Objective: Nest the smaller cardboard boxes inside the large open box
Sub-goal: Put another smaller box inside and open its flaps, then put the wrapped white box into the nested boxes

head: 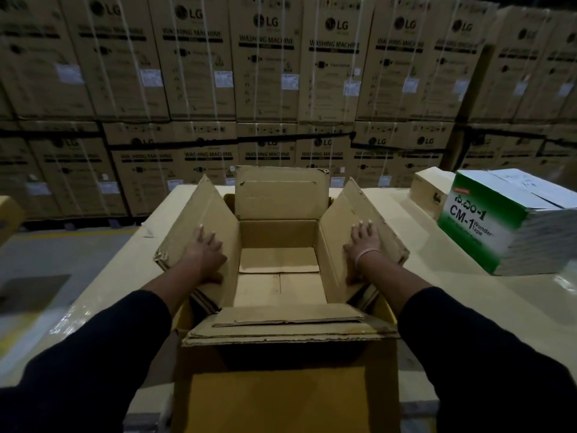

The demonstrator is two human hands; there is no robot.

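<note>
A large open cardboard box (278, 232) stands in front of me on a wide cardboard-covered surface (452, 295), all four flaps spread. Its inside holds nothing but the folded bottom panels. My left hand (206, 254) presses flat on the left flap, fingers straight. My right hand (363, 248), with a band on the wrist, lies flat on the right flap. A green and white CM-1 Wonder Tape box (505, 226) sits at the right. Behind it stands a small plain cardboard box (432, 190).
A wall of stacked LG washing machine cartons (268, 89) fills the background. The corner of another box (9, 217) shows at the far left edge. Grey floor (56, 254) lies to the left of the surface.
</note>
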